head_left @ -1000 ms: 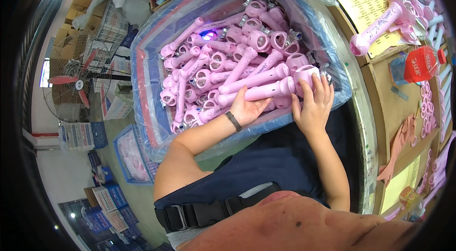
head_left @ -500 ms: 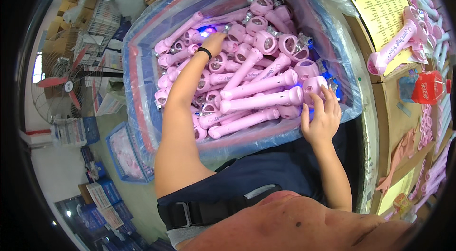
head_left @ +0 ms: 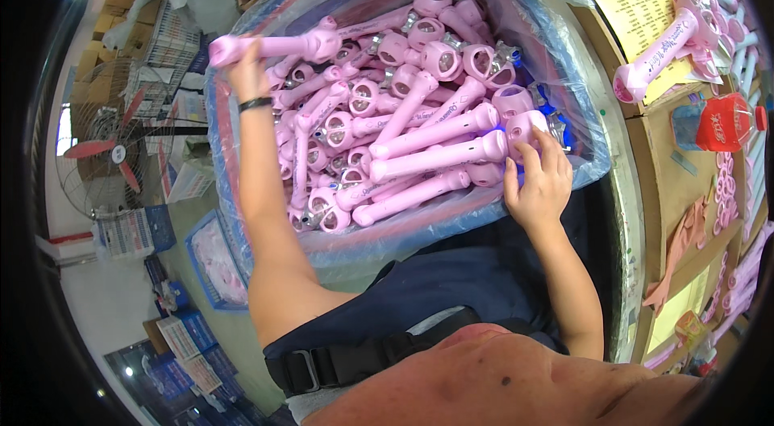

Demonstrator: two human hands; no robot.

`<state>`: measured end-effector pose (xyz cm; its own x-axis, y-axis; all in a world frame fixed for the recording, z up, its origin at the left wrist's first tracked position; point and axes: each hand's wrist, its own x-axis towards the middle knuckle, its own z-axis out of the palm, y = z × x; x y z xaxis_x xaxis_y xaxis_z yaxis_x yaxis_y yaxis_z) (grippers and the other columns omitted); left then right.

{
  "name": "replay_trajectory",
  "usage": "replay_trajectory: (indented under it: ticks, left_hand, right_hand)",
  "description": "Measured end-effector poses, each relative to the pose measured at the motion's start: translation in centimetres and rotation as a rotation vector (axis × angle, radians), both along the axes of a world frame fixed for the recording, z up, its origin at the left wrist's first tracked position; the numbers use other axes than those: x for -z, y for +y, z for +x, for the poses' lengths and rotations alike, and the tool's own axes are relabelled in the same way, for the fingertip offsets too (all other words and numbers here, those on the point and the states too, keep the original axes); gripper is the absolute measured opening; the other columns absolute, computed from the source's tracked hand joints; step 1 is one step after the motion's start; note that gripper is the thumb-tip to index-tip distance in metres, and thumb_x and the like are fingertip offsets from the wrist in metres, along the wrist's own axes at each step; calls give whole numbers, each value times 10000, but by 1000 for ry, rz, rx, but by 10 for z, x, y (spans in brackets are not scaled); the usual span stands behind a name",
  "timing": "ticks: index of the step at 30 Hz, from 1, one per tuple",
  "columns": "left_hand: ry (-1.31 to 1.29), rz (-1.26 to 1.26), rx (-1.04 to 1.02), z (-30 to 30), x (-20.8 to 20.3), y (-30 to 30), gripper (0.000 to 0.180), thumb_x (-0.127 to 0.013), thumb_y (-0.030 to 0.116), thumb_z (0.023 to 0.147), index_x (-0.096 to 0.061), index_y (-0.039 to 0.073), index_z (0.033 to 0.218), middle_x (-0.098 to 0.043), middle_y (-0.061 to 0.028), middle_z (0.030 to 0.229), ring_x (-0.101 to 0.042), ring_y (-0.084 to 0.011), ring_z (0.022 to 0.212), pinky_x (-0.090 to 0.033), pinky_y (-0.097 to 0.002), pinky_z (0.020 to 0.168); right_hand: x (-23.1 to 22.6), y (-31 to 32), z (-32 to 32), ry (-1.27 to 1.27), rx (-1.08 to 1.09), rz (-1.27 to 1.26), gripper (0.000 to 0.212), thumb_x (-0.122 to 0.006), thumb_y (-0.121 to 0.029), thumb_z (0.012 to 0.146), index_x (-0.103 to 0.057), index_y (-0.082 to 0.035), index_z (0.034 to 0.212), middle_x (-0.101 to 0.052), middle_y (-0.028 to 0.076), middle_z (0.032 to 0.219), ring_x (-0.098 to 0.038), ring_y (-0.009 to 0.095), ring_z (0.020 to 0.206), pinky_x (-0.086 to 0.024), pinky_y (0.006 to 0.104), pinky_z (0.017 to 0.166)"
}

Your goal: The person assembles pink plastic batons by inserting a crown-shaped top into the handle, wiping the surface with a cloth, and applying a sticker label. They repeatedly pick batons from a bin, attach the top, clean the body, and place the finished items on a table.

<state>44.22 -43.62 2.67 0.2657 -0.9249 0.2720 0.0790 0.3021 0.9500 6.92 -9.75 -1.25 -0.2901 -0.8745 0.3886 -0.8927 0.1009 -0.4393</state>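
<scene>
At the bin's left rim, my left hand point(head_left: 248, 79) is closed round the handle of a pink toy wand point(head_left: 282, 46), lifted above the pile. This raised wand lies level, its larger end to the right. My right hand point(head_left: 542, 184) is at the near right of the heap, thumb and fingers round the head of another pink wand point(head_left: 445, 160) whose handle points left. Many more pink wands point(head_left: 403, 116) lie jumbled beneath, with round windowed heads and some with silvery clear parts. Blue light shines beside my right hand.
A large blue-and-red bin point(head_left: 230, 132) lined with clear plastic holds the pile. On the right, cardboard trays carry yellow printed sheets point(head_left: 633, 11), a wand point(head_left: 657, 51) and a red-labelled bottle point(head_left: 717, 124). A caged fan point(head_left: 118, 153) and a blue crate point(head_left: 216, 261) stand left.
My left hand has risen out of the pile toward the left rim, now with a pink wand in it. My right hand stays at the same wand head. Several wands on the left have shifted.
</scene>
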Motion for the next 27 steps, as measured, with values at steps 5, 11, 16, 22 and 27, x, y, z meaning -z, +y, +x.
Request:
replay_trajectory:
  ticks: [5,11,16,22,27]
  left_hand:
    - [716,140,139,29,-51,76,366,-606,199,886,-488,-37,1141,-540,-207,1198,-510,-379,1145,-346,-648,996]
    - [806,621,67,-55,45,147,552,-468,328,925,-384,-107,1254,-467,-286,1271,-451,-423,1209,-334,-586,1047]
    - [954,958,122,-122,94,169,631,-391,388,966,-282,-121,1322,-387,-296,1341,-357,-441,1276,-286,-563,1085]
    - [1086,1055,52,-135,116,172,619,-417,365,972,-278,-125,1325,-384,-296,1344,-367,-419,1276,-336,-530,1070]
    - [1023,1258,127,-120,117,172,529,-380,279,986,-299,-126,1318,-411,-292,1331,-417,-392,1253,-387,-469,1050]
  right_hand:
    - [1,3,0,-6,-18,-44,282,-645,-207,744,-636,-77,995,-549,134,1189,-523,307,1113,-406,394,896]
    - [2,6,-2,-37,-36,-71,277,-645,-201,747,-632,-61,986,-552,144,1183,-525,307,1107,-407,398,888]
    - [4,7,-3,-33,-21,-97,279,-644,-195,740,-625,-53,979,-553,142,1180,-535,307,1091,-417,401,875]
    - [4,6,-4,-66,-24,-116,257,-648,-192,729,-635,-55,946,-563,138,1160,-549,298,1062,-425,391,860]
    - [5,7,-4,-70,-37,-147,195,-646,-180,728,-637,-67,886,-600,95,1036,-584,257,926,-436,361,777]
